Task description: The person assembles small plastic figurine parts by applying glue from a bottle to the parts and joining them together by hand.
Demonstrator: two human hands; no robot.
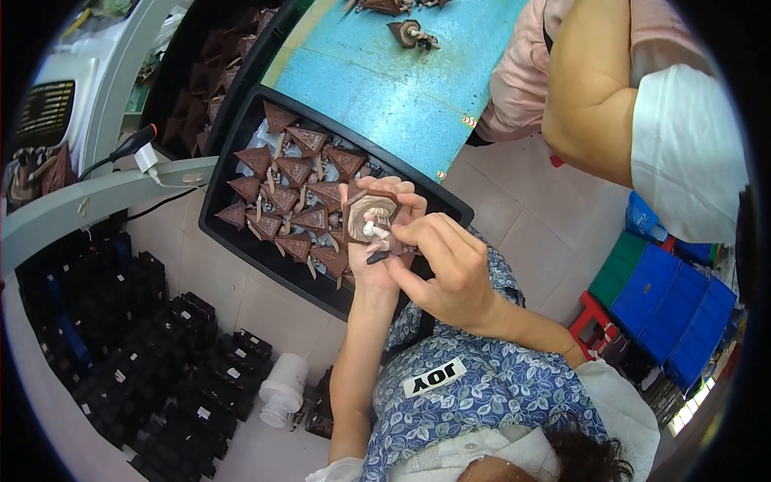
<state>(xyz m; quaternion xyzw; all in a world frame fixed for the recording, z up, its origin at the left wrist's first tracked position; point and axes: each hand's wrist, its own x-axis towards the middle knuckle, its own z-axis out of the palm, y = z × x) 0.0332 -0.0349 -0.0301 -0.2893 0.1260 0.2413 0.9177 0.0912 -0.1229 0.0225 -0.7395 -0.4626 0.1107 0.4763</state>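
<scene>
My left hand [365, 269] is turned palm up, its fingers curled round a small figurine [373, 225]. The figurine has a pale body set against a brown, many-sided piece shaped like an umbrella or a pointed hat. With thumb and fingertips, my right hand [454, 273] pinches at the figurine's edge, close to a small black part [377, 257]. Whether that black part belongs to the figurine, I cannot tell. Both hands are over a black tray [458, 214], in which several similar brown figurines [294, 170] lie in rows.
Beyond the tray is a blue work surface [361, 92] with another figurine [414, 34] on it. A co-worker's arm [590, 96] is at the upper right. Dark stacked parts [120, 353] stand lower left, beside a white container [283, 386]. Blue crates [671, 301] stand at the right.
</scene>
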